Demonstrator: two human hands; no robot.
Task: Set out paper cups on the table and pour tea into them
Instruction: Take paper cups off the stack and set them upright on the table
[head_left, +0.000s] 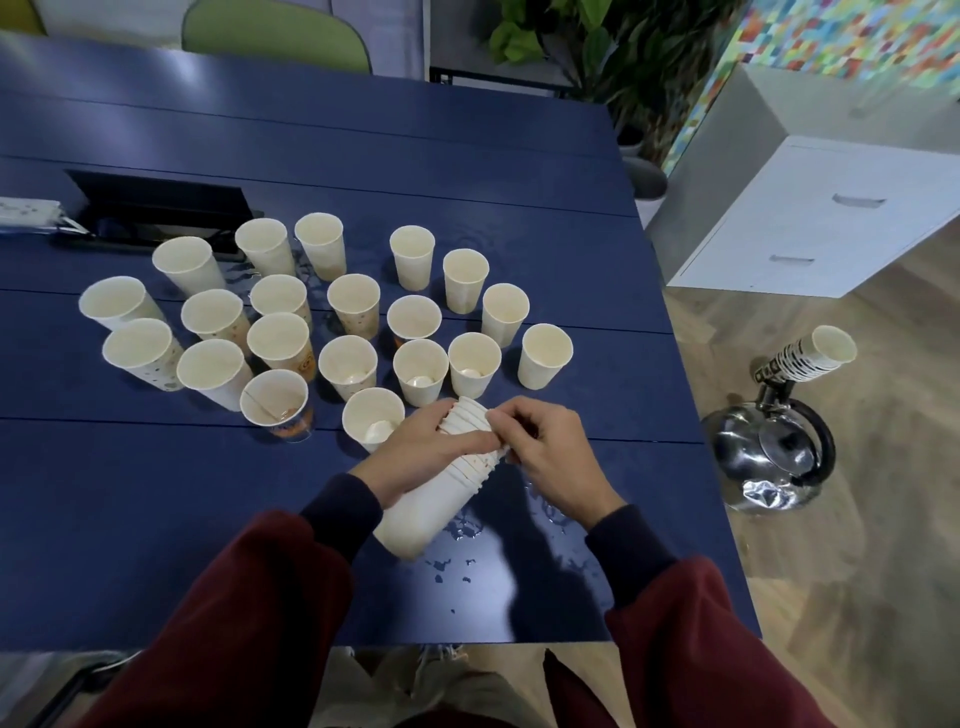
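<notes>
The stack of white paper cups (431, 512), judged light and crushable, is clasped by the left hand (423, 449), its rim pinched by the right hand (550, 452).

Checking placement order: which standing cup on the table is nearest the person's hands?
The cup at the front of the group, just beside the left hand gripping the nested stack; all other standing cups sit farther away.

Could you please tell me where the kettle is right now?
In the head view, the steel kettle stands on the wooden floor right of the blue table, a stack of paper cups on its spout.
</notes>
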